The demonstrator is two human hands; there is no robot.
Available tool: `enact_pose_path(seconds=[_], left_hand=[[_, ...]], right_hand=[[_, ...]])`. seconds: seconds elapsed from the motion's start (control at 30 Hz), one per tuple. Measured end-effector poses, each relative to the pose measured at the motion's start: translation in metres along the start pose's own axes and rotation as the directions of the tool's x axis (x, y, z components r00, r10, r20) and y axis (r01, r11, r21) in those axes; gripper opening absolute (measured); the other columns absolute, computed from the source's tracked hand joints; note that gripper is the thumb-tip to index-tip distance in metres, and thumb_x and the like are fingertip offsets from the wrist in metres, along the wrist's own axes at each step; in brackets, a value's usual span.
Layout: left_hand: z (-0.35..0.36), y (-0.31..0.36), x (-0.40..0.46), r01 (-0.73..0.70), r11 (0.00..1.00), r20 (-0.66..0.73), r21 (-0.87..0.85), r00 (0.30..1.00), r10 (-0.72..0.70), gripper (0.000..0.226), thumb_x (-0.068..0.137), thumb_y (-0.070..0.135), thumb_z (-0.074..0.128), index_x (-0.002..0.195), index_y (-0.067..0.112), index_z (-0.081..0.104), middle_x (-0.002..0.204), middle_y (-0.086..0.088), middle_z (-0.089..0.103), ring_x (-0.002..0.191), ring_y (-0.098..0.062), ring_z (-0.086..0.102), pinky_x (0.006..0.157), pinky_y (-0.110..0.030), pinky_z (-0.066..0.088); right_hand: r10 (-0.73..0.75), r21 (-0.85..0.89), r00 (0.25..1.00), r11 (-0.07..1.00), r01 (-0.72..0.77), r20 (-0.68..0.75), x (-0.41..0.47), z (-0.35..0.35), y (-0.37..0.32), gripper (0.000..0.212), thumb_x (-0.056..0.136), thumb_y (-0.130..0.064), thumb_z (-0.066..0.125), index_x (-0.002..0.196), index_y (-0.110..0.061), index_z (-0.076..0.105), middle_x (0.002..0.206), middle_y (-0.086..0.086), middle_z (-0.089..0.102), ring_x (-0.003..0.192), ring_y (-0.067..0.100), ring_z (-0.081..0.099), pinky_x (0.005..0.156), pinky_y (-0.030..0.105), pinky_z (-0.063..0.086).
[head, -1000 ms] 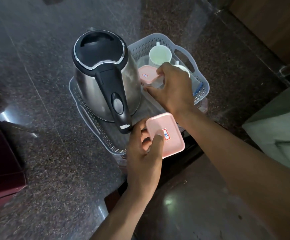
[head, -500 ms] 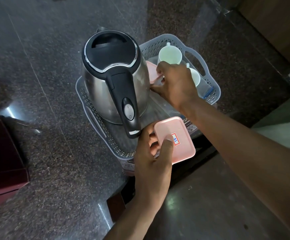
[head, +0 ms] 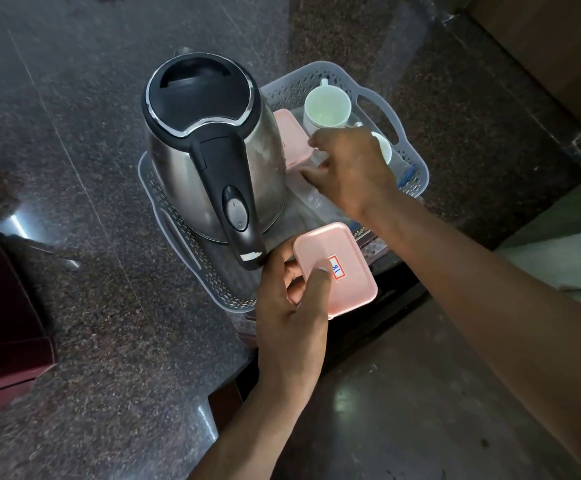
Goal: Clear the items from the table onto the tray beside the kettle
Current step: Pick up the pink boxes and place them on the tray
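A steel kettle [head: 212, 140] with a black lid and handle stands in the left half of a pale perforated tray [head: 164, 209]. To its right in the tray are a white cup [head: 327, 107] and a second cup [head: 384, 147], mostly hidden by my right hand [head: 351, 171]. That hand's fingertips pinch the near corner of a pink lidded box [head: 290, 133] set low against the kettle's side. My left hand [head: 289, 306] holds another pink box [head: 344, 258] with a red-framed label over the tray's near edge, just by the kettle handle's tip.
The tray sits at the corner of a dark speckled stone counter [head: 109, 341]. Clear plastic wrap [head: 316, 199] and a blue-edged item [head: 405, 176] lie in the tray. A dark red box [head: 1, 306] stands at the left. Grey-green fabric [head: 559, 244] lies at the right.
My right hand has lowered its pink box further down beside the kettle, toward the tray floor. My left hand has kept its box over the tray's near edge.
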State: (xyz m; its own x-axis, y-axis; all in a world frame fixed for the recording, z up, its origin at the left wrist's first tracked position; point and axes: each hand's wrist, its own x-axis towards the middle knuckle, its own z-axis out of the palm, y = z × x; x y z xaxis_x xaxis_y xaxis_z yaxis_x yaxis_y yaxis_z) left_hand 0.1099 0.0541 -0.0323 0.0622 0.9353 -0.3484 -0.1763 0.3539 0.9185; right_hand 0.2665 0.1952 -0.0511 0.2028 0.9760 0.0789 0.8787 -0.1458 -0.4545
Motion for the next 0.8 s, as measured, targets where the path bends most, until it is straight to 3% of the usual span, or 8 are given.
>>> enact_pose_path(seconds=[0.17,0.3,0.5,0.7,0.8], left_hand=[[0.002,0.001,0.000,0.020,1.000,0.002,-0.019,1.000,-0.020,0.035,0.089,0.021,0.065,0.123,0.012,0.070,0.101,0.004,0.078,0.090,-0.004,0.072,0.078,-0.024,0.059],[0.007,0.003,0.003,0.027,0.999,-0.021,-0.034,0.999,-0.028,0.038,0.088,0.024,0.066,0.124,0.013,0.069,0.106,-0.003,0.077,0.095,-0.012,0.071,0.083,-0.031,0.059],[0.012,0.000,0.009,-0.028,0.999,-0.052,-0.015,0.998,0.027,0.021,0.089,0.019,0.066,0.109,0.023,0.071,0.093,0.008,0.077,0.085,-0.004,0.071,0.076,-0.019,0.058],[0.014,-0.002,0.008,-0.043,0.999,-0.080,-0.014,0.996,0.042,0.024,0.090,0.018,0.067,0.112,0.025,0.071,0.094,0.010,0.079,0.085,0.001,0.072,0.071,-0.016,0.056],[0.015,-0.002,0.007,-0.017,0.999,-0.082,-0.027,0.997,0.015,0.025,0.092,0.019,0.067,0.115,0.026,0.072,0.102,0.002,0.078,0.088,-0.004,0.074,0.070,-0.020,0.058]], right_hand=[[0.145,0.241,0.989,0.961,-0.133,-0.030,-0.028,-0.031,0.002,0.031,0.081,-0.027,0.090,0.103,-0.008,0.080,0.097,0.006,0.079,0.085,0.019,0.076,0.087,0.042,0.063],[0.247,0.456,0.969,0.864,-0.213,-0.015,-0.066,-0.056,0.004,0.025,0.081,-0.017,0.091,0.103,-0.009,0.081,0.092,0.001,0.080,0.083,0.008,0.078,0.087,0.030,0.065],[0.286,0.608,0.957,0.768,-0.202,-0.043,-0.137,-0.060,0.000,0.022,0.088,-0.004,0.081,0.108,-0.014,0.081,0.096,-0.015,0.079,0.087,-0.003,0.077,0.081,0.011,0.058],[0.296,0.650,0.951,0.741,-0.170,-0.089,-0.190,-0.053,-0.016,0.035,0.089,-0.011,0.075,0.124,-0.016,0.075,0.112,-0.008,0.080,0.104,0.008,0.077,0.091,0.030,0.063],[0.249,0.551,0.957,0.824,-0.129,-0.148,-0.201,-0.047,-0.026,0.054,0.083,-0.019,0.085,0.134,-0.014,0.068,0.125,-0.002,0.076,0.115,0.014,0.073,0.096,0.039,0.062]])
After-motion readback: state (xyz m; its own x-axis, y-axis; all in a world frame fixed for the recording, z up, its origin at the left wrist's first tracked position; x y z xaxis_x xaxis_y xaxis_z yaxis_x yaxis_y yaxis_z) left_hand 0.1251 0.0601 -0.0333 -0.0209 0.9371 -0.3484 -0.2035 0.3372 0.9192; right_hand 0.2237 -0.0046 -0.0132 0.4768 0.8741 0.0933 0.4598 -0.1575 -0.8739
